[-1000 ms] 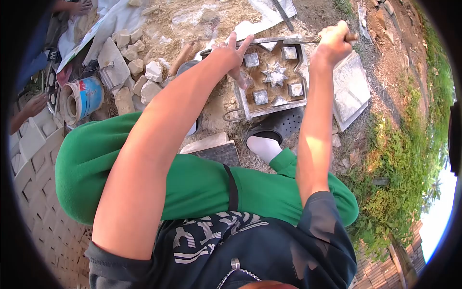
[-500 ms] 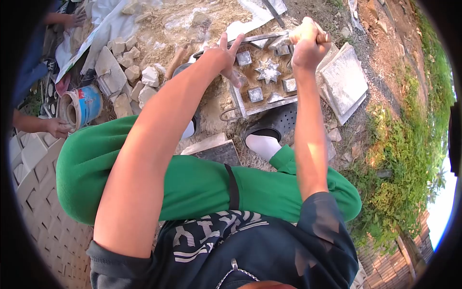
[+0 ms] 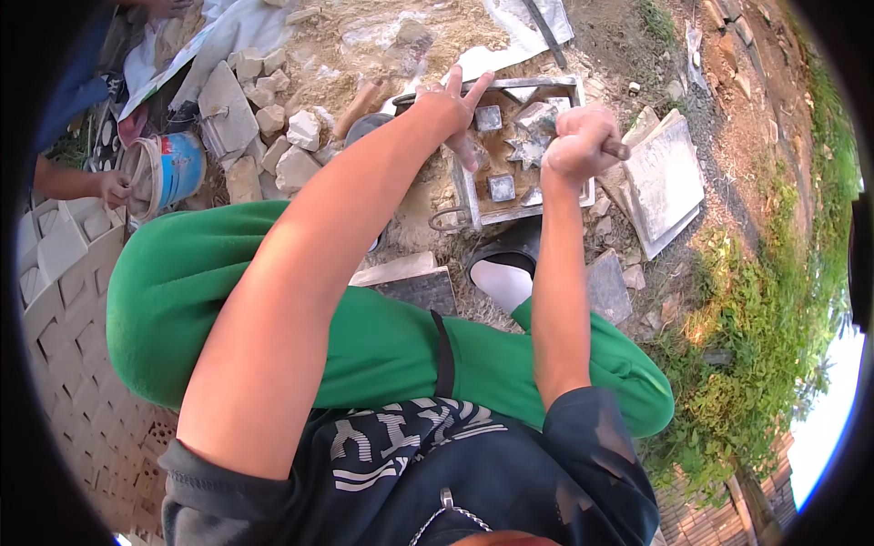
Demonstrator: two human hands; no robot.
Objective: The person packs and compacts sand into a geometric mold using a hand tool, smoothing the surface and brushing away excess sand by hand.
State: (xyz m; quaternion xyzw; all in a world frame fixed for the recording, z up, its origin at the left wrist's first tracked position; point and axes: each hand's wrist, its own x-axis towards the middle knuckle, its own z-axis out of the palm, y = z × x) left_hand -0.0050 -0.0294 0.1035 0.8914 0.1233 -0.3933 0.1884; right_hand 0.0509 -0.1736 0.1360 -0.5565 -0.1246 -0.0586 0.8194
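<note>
My left hand [image 3: 448, 111] lies with its fingers spread over the upper left corner of a rectangular mould frame [image 3: 519, 215]. My right hand [image 3: 581, 146] is closed around the handle of what looks like a trowel; the handle's end pokes out past my fist. Its grey blade [image 3: 535, 116] reaches over the upper right of the mould. Inside the mould sit a star-shaped block [image 3: 523, 153] and several small square blocks, one of them a grey block [image 3: 502, 187] near the lower edge. Sandy material lies between them. My right hand and forearm hide the mould's right part.
Flat slabs [image 3: 669, 182] are stacked right of the mould. Broken stones [image 3: 296, 168] and a blue bucket [image 3: 180, 170] lie to the left. Another person's hand [image 3: 115, 188] is at the bucket's rim. A sand pile [image 3: 382, 41] spreads behind; plants [image 3: 728, 346] grow at right.
My right hand has come down and slightly left, bringing the blade toward the star block. My left hand stays spread on the mould's corner. The view has shifted slightly.
</note>
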